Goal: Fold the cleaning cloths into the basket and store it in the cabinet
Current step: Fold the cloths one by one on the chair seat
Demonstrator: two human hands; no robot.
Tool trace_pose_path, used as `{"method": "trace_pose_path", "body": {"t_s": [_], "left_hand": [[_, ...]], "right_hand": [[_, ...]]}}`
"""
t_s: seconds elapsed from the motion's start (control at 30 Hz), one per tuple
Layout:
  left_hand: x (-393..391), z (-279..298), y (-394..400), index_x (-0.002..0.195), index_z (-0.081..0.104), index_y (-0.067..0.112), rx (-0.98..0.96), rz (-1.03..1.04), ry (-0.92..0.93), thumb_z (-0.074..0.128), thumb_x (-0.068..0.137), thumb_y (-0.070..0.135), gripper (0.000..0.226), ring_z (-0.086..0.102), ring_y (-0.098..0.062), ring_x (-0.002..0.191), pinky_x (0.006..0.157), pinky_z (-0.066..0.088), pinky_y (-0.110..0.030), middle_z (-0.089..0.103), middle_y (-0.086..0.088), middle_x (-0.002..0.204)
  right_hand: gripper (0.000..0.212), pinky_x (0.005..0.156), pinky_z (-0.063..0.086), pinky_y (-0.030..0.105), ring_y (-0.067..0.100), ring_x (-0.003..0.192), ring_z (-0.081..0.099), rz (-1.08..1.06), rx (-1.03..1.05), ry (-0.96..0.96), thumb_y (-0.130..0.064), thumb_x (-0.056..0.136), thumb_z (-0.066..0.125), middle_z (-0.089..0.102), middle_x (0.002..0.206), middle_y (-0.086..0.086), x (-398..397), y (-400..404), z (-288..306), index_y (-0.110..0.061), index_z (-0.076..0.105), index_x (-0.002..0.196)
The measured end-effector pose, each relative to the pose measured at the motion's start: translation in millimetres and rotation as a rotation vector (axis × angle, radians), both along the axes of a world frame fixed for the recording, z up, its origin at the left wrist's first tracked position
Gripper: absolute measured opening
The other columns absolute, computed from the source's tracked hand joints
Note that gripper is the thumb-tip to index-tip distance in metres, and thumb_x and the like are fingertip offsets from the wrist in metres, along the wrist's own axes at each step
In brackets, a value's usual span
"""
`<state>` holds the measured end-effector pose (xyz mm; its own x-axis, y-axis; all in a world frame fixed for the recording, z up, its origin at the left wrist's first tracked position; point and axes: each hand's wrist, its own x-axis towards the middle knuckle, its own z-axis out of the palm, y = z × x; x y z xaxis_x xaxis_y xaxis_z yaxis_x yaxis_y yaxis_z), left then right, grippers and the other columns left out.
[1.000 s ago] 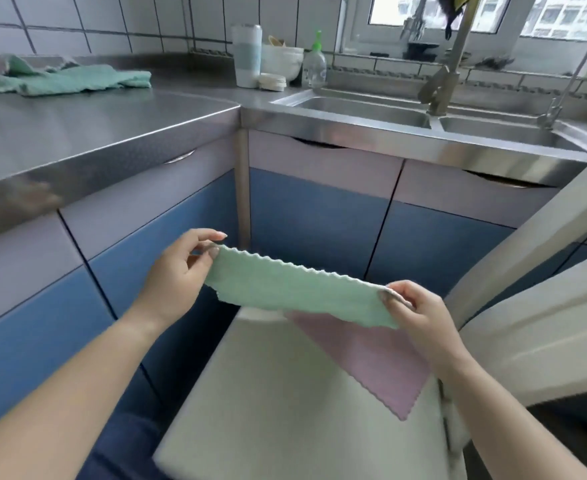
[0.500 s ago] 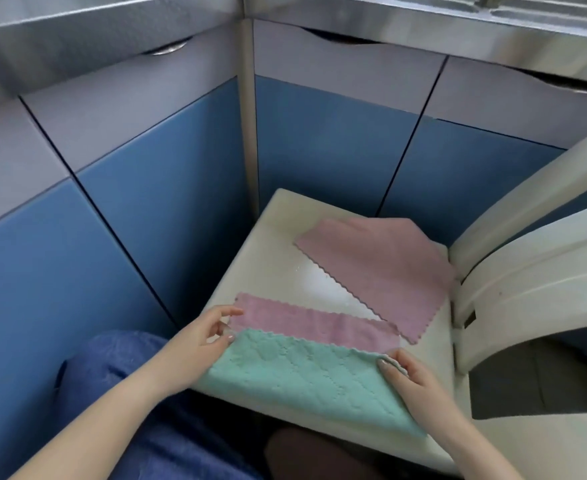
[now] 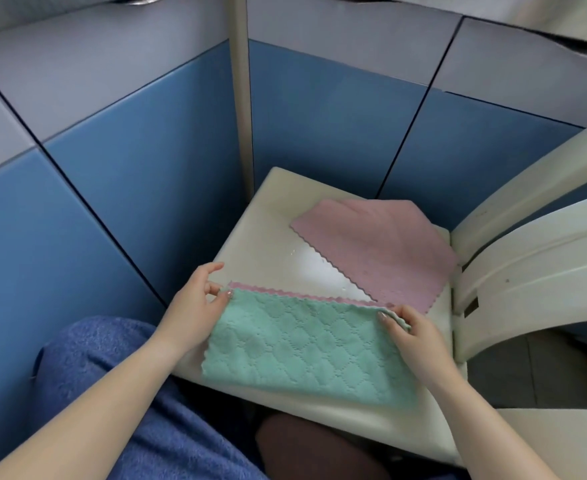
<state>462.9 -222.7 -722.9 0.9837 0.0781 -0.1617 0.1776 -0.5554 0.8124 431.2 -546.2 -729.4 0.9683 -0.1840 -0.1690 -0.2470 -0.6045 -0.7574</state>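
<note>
A green quilted cloth point(image 3: 306, 348) lies flat on the cream seat point(image 3: 268, 237) of a chair. Its far edge covers most of a pink cloth, of which only a thin scalloped strip point(image 3: 299, 294) shows. My left hand point(image 3: 195, 306) pinches the green cloth's far left corner. My right hand point(image 3: 411, 336) pinches its far right corner. A second pink cloth point(image 3: 382, 251), folded at its corners, lies further back on the seat. No basket is in view.
Blue and grey cabinet doors point(image 3: 319, 126) stand closed behind the chair, with a pale post point(image 3: 240, 98) at their corner. The chair's cream backrest point(image 3: 541, 258) curves at the right. My blue-clad knee point(image 3: 119, 375) is at the lower left.
The green cloth came down from mid-air onto the seat, then slid away from me over the pink cloth until only a strip shows. The view tilted down, away from the counter.
</note>
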Motion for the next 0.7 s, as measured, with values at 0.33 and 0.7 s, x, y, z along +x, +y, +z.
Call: {"method": "trace_pose_path", "body": {"t_s": [0.33, 0.7], "left_hand": [[12, -4, -3, 0.138, 0.035, 0.025, 0.103, 0.016, -0.020, 0.056, 0.092, 0.026, 0.050, 0.056, -0.005, 0.079, 0.063, 0.038, -0.015, 0.060, 0.004, 0.096], [27, -10, -8, 0.137, 0.037, 0.022, 0.183, 0.034, 0.001, 0.059, 0.090, 0.032, 0.052, 0.058, -0.010, 0.083, 0.072, 0.042, -0.028, 0.059, 0.010, 0.088]], "right_hand": [[0.022, 0.053, 0.031, 0.029, 0.015, 0.057, 0.045, -0.024, -0.089, 0.058, -0.035, 0.088, 0.062, 0.055, 0.058, 0.000, 18, -1, -3, -0.017, 0.063, 0.076], [0.032, 0.054, 0.031, 0.030, 0.025, 0.068, 0.051, -0.073, -0.148, 0.084, -0.038, 0.088, 0.060, 0.061, 0.066, 0.008, 26, 1, -6, -0.009, 0.060, 0.076]]}}
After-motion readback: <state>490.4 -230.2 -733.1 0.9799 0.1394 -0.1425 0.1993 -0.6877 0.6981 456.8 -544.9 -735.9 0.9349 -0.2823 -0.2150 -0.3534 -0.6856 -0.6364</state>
